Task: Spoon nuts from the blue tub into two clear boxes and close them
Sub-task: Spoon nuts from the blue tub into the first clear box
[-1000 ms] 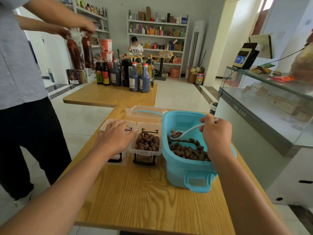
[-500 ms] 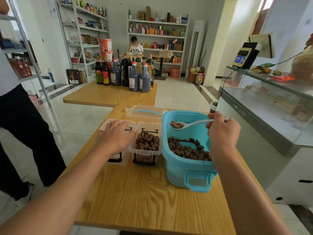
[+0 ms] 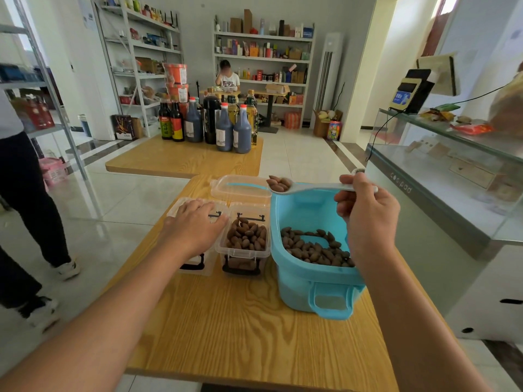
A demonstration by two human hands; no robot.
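Note:
A blue tub [image 3: 300, 281] holding brown nuts [image 3: 314, 248] stands on the wooden table [image 3: 240, 329]. My right hand [image 3: 365, 216] grips a white spoon [image 3: 311, 188] loaded with nuts, raised above the tub's far left rim. Left of the tub stands an uncovered clear box [image 3: 244, 250] nearly full of nuts. Beside it sits a second clear box [image 3: 198, 264] with its lid on, and my left hand [image 3: 195, 224] rests flat on that lid. A loose clear lid [image 3: 240, 186] lies behind the boxes.
A second wooden table [image 3: 181, 159] with several dark bottles [image 3: 226, 128] stands farther back. A glass counter [image 3: 441, 176] runs along the right. A person's legs [image 3: 25, 199] are at the left, and another person sits at the back shelves.
My right hand has lifted the spoon with nuts out of the tub, up and leftward over the far rim. The person at the left has moved away. My left hand has stayed put.

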